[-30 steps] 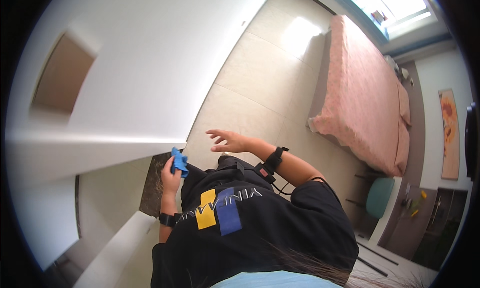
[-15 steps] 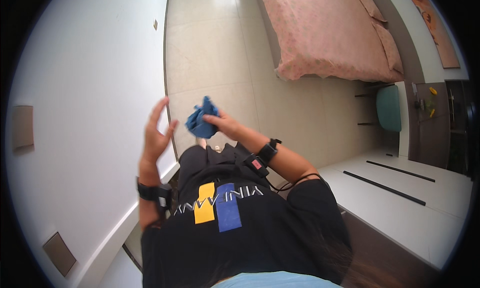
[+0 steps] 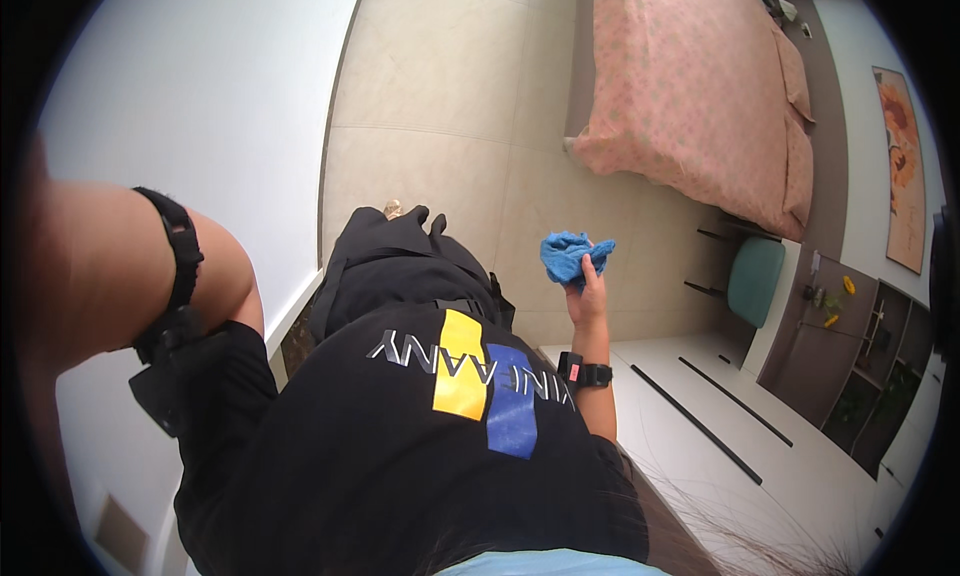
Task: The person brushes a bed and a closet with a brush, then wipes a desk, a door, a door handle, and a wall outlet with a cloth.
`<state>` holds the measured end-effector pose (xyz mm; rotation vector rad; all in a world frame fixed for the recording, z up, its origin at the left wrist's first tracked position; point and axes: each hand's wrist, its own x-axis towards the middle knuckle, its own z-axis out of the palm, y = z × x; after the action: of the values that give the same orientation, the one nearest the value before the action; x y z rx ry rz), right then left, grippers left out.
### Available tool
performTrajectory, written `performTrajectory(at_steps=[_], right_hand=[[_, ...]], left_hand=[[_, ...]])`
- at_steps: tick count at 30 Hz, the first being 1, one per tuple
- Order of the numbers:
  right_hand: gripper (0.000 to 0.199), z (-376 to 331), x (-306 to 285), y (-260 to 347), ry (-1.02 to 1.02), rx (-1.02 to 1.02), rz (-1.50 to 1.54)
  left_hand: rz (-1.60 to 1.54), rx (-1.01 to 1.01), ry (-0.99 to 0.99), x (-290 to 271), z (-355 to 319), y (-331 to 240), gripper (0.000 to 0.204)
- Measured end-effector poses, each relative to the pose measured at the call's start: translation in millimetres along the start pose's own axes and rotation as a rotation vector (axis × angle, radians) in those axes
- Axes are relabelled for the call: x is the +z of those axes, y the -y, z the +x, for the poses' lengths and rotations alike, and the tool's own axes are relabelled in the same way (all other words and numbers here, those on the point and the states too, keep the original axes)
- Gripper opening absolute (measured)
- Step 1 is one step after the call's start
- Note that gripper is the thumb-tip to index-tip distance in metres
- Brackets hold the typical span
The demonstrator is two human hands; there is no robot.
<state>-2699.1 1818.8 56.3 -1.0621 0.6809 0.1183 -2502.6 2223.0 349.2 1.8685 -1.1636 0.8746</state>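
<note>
Nearest the camera, the person's black short-sleeved shirt fills the lower middle, its cloth smooth, with a yellow upright block beside a blue one and pale lettering across them on the chest. At the left edge the bare left forearm rises close and blurred, a black strap with a dark box-like unit round the wrist; the left hand itself lies beyond the picture's edge, so its grip cannot be told. Just right of the shirt, the right hand is lifted, fingers closed round the lower part of a crumpled blue cloth, soft and folded in a bunch, held in the air over the pale tiled floor. A black wristband with a small red-faced unit sits on that wrist. A smooth white wall runs along the left. Farther right stands a teal round-backed chair on thin dark legs, and beyond it a bed with a pink dotted cover. On the far right wall hangs a tall orange flower picture
</note>
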Motion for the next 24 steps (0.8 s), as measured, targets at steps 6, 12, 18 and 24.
performTrajectory(at_steps=[6,12,18,24], right_hand=[[0.048,-2,-6,10,0.011,0.019,0.005],[0.054,6,-19,6,0.182,0.067,-0.02],[0.05,20,-36,4,0.275,-0.002,-0.113],[0.049,42,-60,1,0.382,-0.002,-0.2]], left_hand=[[0.001,0.019,-0.026,8,17,-15,0.043],[0.108,0.041,-0.074,-18,13,-64,0.044],[0.277,0.057,-0.133,-48,-11,-164,0.045],[0.397,0.049,-0.154,-38,-40,-253,0.046]])
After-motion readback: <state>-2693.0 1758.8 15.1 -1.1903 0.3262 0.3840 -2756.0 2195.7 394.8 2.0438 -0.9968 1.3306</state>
